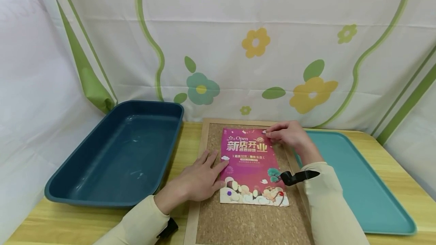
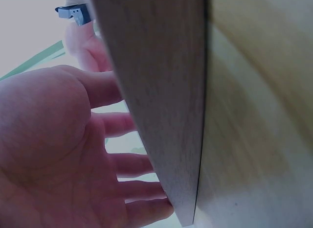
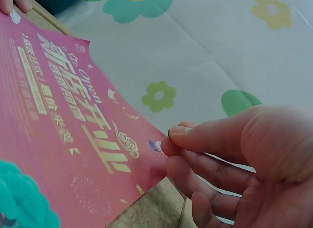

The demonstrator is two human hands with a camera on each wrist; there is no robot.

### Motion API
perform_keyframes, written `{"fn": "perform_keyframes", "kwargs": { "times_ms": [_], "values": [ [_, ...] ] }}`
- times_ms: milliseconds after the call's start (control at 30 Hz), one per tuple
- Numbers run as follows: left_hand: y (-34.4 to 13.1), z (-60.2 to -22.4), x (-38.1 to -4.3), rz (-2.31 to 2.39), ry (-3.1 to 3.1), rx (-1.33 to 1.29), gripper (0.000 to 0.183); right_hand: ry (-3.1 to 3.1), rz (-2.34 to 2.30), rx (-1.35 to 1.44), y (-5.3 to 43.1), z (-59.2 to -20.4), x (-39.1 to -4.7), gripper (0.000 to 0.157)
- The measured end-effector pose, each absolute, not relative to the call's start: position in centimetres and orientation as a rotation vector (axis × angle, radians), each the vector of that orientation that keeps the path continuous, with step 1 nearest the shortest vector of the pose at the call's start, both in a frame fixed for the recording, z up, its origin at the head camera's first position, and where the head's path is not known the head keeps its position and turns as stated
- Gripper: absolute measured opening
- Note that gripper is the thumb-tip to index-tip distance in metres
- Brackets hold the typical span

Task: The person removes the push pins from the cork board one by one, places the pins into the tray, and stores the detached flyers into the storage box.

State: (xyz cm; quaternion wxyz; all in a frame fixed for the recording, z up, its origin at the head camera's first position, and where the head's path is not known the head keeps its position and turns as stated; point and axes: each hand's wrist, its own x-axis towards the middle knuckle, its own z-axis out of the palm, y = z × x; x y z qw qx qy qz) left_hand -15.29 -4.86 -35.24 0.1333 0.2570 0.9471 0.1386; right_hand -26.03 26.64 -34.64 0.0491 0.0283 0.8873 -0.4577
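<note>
A pink and purple flyer [image 1: 246, 171] with gold lettering lies on a wood-framed cork board [image 1: 235, 224]. My left hand [image 1: 202, 179] rests at the flyer's left edge, fingers extended and spread, fingertips touching the paper. In the left wrist view that hand's palm [image 2: 44, 135] shows beside the board's wooden frame [image 2: 156, 91]. At the flyer's upper right corner, my right hand [image 1: 289, 135] pinches a small green piece [image 3: 169, 133] between thumb and forefinger. Fingertips hide most of this piece, right against the corner. The remaining right fingers curl below the thumb.
To the left stands a deep dark blue basin [image 1: 178, 124]. A flat teal tray [image 1: 368, 184] lies on the right, partly behind my right forearm. Both rest on a wood-grain table [image 1: 396, 162]. White flower-printed cloth [image 1: 218, 41] hangs behind.
</note>
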Motion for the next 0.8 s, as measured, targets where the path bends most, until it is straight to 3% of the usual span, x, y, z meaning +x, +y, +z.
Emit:
{"fn": "perform_keyframes", "kwargs": {
  "times_ms": [800],
  "values": [
    [-4.8,-35.2,-15.3,0.401,2.759,0.762,0.062,2.81,-1.379,0.133,28.6,-33.5,-25.2,0.035]
  ]
}}
